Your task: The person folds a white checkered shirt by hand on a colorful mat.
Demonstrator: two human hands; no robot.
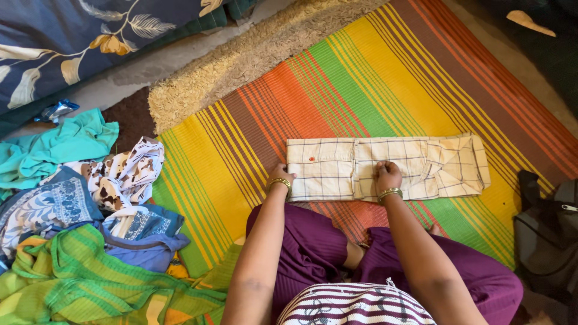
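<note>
A cream checked shirt (385,167) lies folded into a long narrow band across the middle of the striped mat (337,78), its collar end to the right and a small orange button showing near the left end. The left hand (279,178) rests at the band's lower left corner with fingers curled onto the edge, seeming to pinch the cloth, though the grip itself is hidden; the right hand (386,174) presses down on the middle of the band, fingers bunched and knuckles up, holding nothing that can be seen. Both wrists wear gold bangles. By the look of it the lengthwise fold is made and the crosswise fold is in hand: the next move would call for lifting one end over while the pressing hand keeps the crease in place. The person sits cross-legged in purple trousers (313,247) at the mat's near edge. A heap of unfolded clothes (78,204) lies well apart to the left, a dark bag (545,229) to the right
</note>
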